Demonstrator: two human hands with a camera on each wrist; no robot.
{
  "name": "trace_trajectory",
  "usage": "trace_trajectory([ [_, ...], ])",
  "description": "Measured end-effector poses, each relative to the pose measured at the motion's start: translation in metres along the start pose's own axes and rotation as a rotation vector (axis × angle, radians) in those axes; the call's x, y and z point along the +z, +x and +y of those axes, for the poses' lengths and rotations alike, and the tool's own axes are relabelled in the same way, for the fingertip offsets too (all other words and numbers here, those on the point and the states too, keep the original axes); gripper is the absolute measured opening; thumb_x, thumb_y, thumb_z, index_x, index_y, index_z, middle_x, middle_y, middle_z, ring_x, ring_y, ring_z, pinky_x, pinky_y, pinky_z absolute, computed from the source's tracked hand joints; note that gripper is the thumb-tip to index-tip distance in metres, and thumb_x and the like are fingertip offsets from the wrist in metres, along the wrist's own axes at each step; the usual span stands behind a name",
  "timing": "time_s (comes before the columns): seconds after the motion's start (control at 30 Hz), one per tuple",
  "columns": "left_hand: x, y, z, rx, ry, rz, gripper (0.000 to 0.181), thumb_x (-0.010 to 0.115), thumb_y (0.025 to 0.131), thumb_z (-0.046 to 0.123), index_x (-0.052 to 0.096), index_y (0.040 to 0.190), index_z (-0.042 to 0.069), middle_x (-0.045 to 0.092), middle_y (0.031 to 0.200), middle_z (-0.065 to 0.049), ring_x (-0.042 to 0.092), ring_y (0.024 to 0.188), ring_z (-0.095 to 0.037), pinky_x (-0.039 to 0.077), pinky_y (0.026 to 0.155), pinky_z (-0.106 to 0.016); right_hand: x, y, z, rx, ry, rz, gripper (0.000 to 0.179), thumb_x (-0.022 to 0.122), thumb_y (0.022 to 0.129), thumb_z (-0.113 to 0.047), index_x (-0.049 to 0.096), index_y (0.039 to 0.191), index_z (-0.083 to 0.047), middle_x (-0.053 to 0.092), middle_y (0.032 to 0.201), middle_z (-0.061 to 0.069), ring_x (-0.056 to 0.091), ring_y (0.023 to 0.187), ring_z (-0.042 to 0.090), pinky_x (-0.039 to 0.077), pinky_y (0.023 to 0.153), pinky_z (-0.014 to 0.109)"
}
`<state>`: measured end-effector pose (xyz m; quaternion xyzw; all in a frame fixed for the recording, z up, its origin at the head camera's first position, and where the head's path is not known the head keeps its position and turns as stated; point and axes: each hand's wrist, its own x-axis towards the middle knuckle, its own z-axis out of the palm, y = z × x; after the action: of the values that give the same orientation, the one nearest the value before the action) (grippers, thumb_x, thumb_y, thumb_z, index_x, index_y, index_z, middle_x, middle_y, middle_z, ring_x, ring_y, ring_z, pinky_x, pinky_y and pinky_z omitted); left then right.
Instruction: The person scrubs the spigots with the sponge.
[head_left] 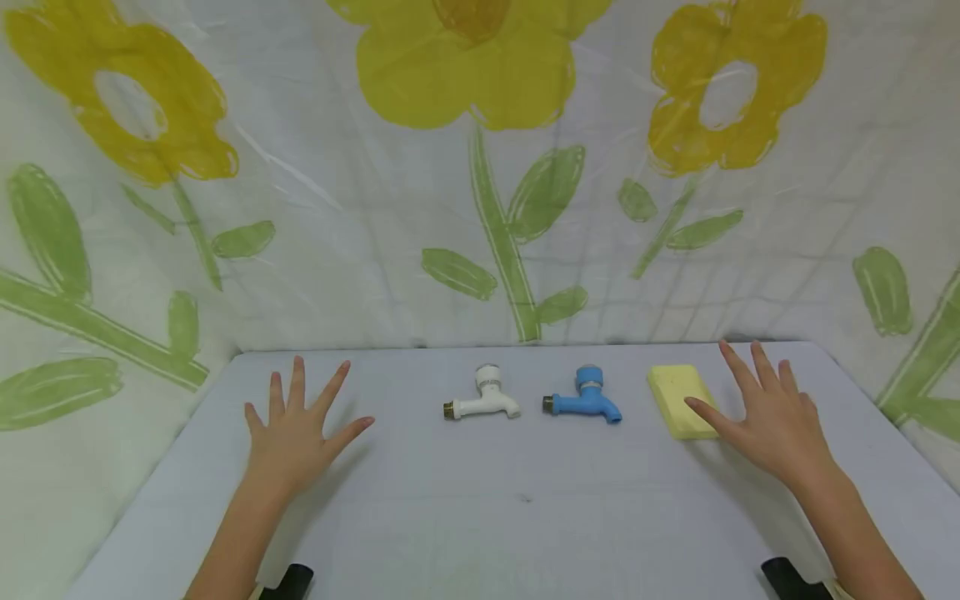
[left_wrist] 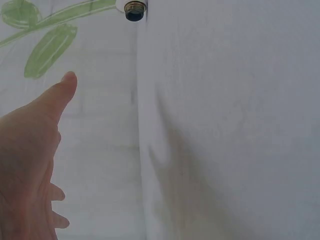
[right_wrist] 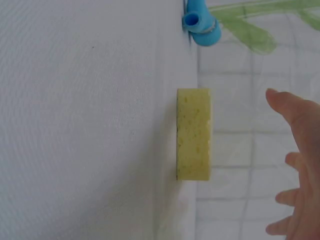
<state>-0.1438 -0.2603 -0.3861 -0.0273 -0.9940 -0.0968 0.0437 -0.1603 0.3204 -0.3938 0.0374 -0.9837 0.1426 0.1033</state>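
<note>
Above the table [head_left: 450,525], we are holding our left hand [head_left: 288,446] and right hand [head_left: 783,425] with fingers spread. The sponge [head_left: 681,400] is lying near the right one, apart from it; the blue tap [head_left: 588,403] and white tap [head_left: 487,402] are lying farther left.

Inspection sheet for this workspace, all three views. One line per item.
Surface: white tabletop, small dark mark near the middle.
Job's things: white tap, blue tap and yellow sponge, in a row, left to right, in the head view.
Clutter: nothing seen.
Left hand: raised, fingers spread, holding nothing.
Right hand: raised near the sponge, not touching; fingers spread.
Cables: nothing seen.
Surroundings: pale backdrop with yellow flowers and green leaves.
</note>
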Motion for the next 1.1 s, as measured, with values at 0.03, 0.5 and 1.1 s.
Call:
trace_trajectory([
  [0.03,0.0,0.001,0.002,0.005,0.0,0.0,0.091,0.048,0.098,0.078,0.011,0.171,0.038,-0.003,0.172,-0.033,0.002,0.153,-0.067,0.004,0.108,-0.094,0.0,0.001,0.0,-0.005,0.005,-0.001,0.101,0.062,0.099,-0.064,0.013,0.171,-0.016,0.012,0.167,0.04,0.017,0.139,0.078,0.028,0.093,0.092],
  [0.5,0.007,0.016,0.043,0.097,-0.026,0.051,0.086,0.059,0.1,0.067,0.027,0.169,0.028,0.007,0.173,-0.03,0.009,0.155,-0.062,0.01,0.117,-0.086,0.001,0.009,-0.012,-0.009,0.062,-0.071,0.101,0.062,0.101,-0.061,0.014,0.169,-0.006,0.019,0.161,0.046,0.025,0.136,0.077,0.034,0.094,0.091],
  [1.1,0.024,0.032,0.091,0.207,-0.085,0.078,0.081,0.063,0.101,0.06,0.033,0.167,0.025,0.013,0.174,-0.025,0.014,0.157,-0.057,0.018,0.122,-0.078,0.005,0.026,-0.021,-0.018,0.151,-0.138,0.102,0.062,0.102,-0.059,0.009,0.169,-0.003,0.019,0.162,0.046,0.028,0.141,0.07,0.031,0.104,0.087],
])
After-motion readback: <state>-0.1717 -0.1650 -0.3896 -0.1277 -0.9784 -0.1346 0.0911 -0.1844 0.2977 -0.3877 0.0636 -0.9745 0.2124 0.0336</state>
